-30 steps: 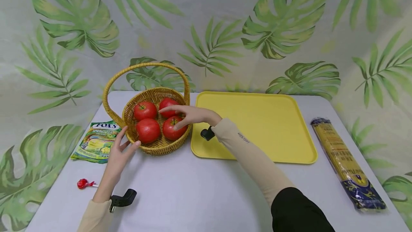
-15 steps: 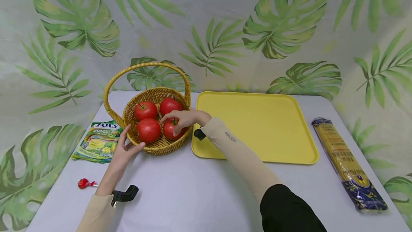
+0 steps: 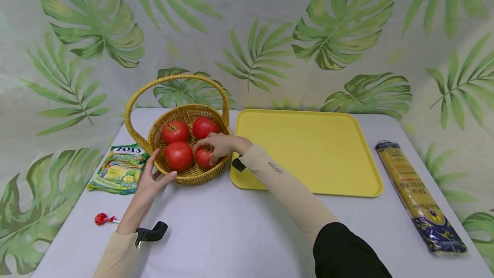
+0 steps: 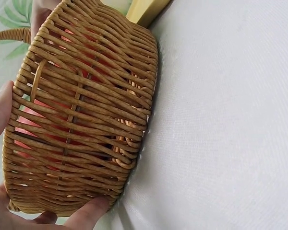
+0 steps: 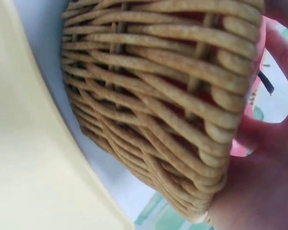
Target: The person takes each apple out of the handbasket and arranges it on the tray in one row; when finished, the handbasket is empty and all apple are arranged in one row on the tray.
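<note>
A wicker basket with a tall arched handle stands at the left of the table, tilted in view so its inside shows. Several red apples lie in it. My left hand holds the basket's near left side; in the left wrist view the thumb is at the rim and fingers lie against the weave. My right hand reaches over the basket's right rim, its fingers curled round the near right apple. In the right wrist view, the weave partly hides that apple, and its dark stem shows.
A yellow tray lies right of the basket, close to it. Farther right is a long pack of pasta. A green Fox's candy bag lies left of the basket, and a red lollipop lies nearer the front.
My right hand has moved left and down, and its fingers have closed round the near right apple. My left hand has shifted slightly right along the basket's side.
</note>
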The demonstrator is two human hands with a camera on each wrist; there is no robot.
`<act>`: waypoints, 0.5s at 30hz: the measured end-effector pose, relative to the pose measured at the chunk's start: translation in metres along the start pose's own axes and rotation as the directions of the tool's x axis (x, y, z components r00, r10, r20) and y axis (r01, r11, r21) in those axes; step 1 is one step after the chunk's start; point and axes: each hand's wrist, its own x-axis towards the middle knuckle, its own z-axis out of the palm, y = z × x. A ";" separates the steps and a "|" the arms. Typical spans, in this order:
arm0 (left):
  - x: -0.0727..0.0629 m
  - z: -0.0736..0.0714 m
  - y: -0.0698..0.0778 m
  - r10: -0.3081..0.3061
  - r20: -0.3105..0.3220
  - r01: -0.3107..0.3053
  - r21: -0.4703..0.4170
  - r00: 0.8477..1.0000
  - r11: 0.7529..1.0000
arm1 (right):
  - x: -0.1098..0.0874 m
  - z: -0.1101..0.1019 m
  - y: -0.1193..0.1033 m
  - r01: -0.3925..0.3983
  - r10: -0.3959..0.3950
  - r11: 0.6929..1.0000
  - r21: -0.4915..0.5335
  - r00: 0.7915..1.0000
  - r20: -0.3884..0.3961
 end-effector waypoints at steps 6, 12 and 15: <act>-0.001 0.002 0.001 0.008 -0.001 -0.008 0.021 1.000 1.000 | -0.003 0.003 0.006 0.034 -0.030 0.998 0.045 0.996 -0.087; -0.001 0.001 0.000 0.005 -0.003 -0.005 0.024 1.000 1.000 | -0.008 0.002 0.014 0.164 -0.118 0.964 0.208 0.969 -0.218; 0.000 0.000 0.000 0.007 0.000 -0.007 0.026 1.000 1.000 | -0.013 -0.002 0.015 0.221 -0.134 0.914 0.340 0.956 -0.260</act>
